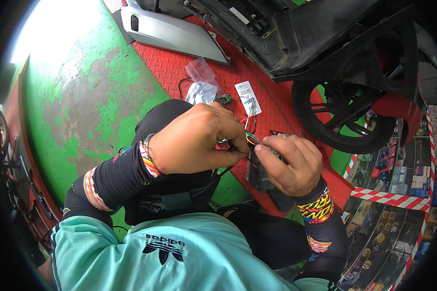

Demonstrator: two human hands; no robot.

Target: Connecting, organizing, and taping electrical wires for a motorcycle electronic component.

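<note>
Thin coloured wires (251, 137), with green, yellow, red and white among them, run between my two hands over my lap. My left hand (196, 138) is closed, its thumb and fingers pinching the wires from the left side. Opposite it, my right hand (292, 162) pinches the wires' other side between thumb and forefinger, the remaining fingers curled. The exact ends in my fingertips are too small to make out. Beyond the hands lies a white printed card (248, 99), with a red and a white lead passing near its lower edge. Below the fingertips sits a dark, partly hidden box-like object (258, 175).
A motorcycle's black wheel (342, 114) and dark body (320, 34) stand at the upper right. A silver panel (172, 36), clear plastic bag (201, 72) and green wire coil (223, 99) rest on the red ridged platform (160, 60). Display cases (386, 237) stand at right.
</note>
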